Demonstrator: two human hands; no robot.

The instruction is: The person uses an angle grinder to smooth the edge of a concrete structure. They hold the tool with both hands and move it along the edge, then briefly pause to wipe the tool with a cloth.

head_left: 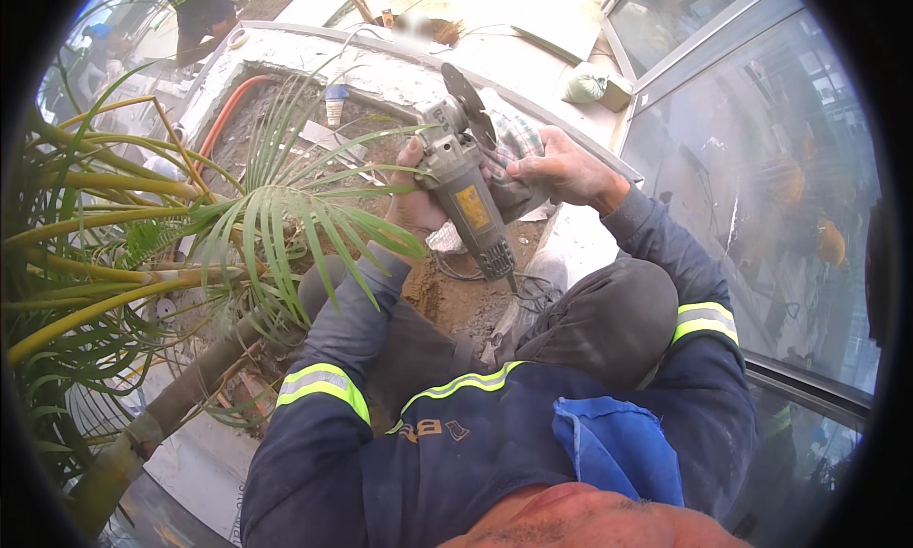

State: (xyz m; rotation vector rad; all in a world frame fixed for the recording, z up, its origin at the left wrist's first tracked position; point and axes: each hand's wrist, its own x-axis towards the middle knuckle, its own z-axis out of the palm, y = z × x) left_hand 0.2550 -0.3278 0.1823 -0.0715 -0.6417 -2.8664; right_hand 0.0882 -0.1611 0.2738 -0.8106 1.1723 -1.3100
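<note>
A grey angle grinder point(473, 205) with a yellow label is tilted in front of my chest, its dark disc point(466, 103) at the far end and its cord end toward me. My left hand point(411, 204) is closed round its left side near the gear head, partly behind the body. On the other side, my right hand point(568, 172) pinches a checked cloth point(516, 141) beside the disc and gear head. Exactly where the cloth touches the grinder is hard to see. Beneath the tool, a dark cord point(537, 293) lies coiled near my knees.
Palm fronds point(285, 225) reach in from the left, over my left forearm. Glass panels point(761, 186) stand close on my right. Ahead, a white-edged planter wall point(214, 91) surrounds soil, an orange hose point(223, 115) and a blue-and-white connector point(336, 103). Another person point(195, 15) stands at far left.
</note>
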